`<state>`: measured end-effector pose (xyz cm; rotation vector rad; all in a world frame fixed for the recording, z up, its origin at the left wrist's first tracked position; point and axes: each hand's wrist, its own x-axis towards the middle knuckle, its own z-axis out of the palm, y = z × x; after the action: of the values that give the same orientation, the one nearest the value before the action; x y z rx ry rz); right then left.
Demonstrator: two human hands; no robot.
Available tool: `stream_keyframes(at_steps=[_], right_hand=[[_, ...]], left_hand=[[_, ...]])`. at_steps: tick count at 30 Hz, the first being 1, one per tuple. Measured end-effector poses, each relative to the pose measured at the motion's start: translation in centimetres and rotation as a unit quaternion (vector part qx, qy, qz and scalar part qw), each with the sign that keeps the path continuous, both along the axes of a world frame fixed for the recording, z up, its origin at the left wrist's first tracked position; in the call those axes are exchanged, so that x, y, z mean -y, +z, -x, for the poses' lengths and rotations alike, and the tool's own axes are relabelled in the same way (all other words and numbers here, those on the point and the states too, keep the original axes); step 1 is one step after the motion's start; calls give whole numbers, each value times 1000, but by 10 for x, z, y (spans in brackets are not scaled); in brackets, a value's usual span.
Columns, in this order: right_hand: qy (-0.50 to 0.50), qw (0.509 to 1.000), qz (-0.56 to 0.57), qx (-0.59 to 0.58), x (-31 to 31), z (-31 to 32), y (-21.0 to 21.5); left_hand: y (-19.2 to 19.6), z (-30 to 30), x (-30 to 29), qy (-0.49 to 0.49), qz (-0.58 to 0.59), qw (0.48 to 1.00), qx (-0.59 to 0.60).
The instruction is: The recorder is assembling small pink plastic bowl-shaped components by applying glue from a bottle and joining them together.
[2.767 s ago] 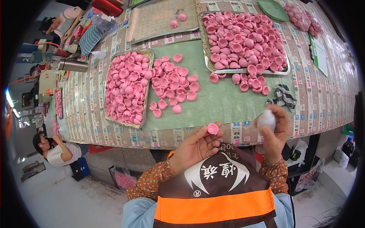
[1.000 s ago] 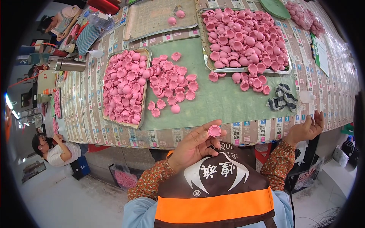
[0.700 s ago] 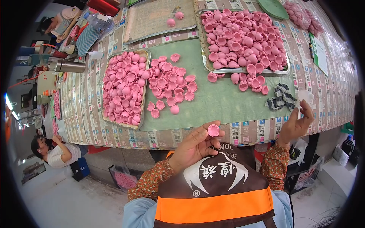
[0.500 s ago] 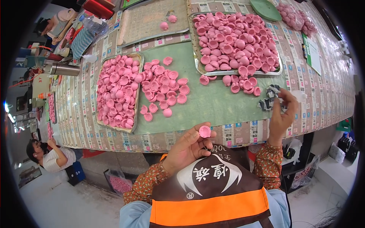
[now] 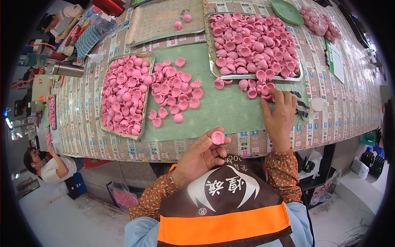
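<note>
small pink cup point(image 5: 217, 138) in the half-curled left hand point(image 5: 196, 159)

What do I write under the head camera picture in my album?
Left hand holds a pink shell; right hand at loose shells beside a heaped tray.

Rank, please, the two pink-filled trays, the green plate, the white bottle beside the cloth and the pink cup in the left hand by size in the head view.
1. Right tray
2. Left tray
3. Green plate
4. White bottle and pink cup: too alike to rank, the cup probably nearer the camera.
</note>
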<state>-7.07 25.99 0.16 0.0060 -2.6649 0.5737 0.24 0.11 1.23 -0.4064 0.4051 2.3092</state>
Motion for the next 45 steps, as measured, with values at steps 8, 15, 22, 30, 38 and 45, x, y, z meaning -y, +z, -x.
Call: stream_keyframes(at_steps=[8, 15, 22, 30, 38, 45], right_hand=[[7, 998, -63, -17, 3, 3, -3], [34, 997, -62, -31, -3, 0, -6], [89, 996, -9, 0, -5, -6, 3], [-78, 991, -85, -61, -31, -15, 0], [-94, 993, -68, 14, -50, -20, -8], [-28, 996, 88, -12, -23, -31, 19]], left_hand=[[-5, -2, 1, 13, -33, 999, 34], [-5, -4, 1, 14, -29, 999, 34], [-6, -3, 2, -3, -27, 999, 23], [-8, -3, 1, -14, -15, 1000, 16], [-11, -4, 0, -8, -11, 1000, 18], [-11, -3, -1, -10, 2, 1000, 15]])
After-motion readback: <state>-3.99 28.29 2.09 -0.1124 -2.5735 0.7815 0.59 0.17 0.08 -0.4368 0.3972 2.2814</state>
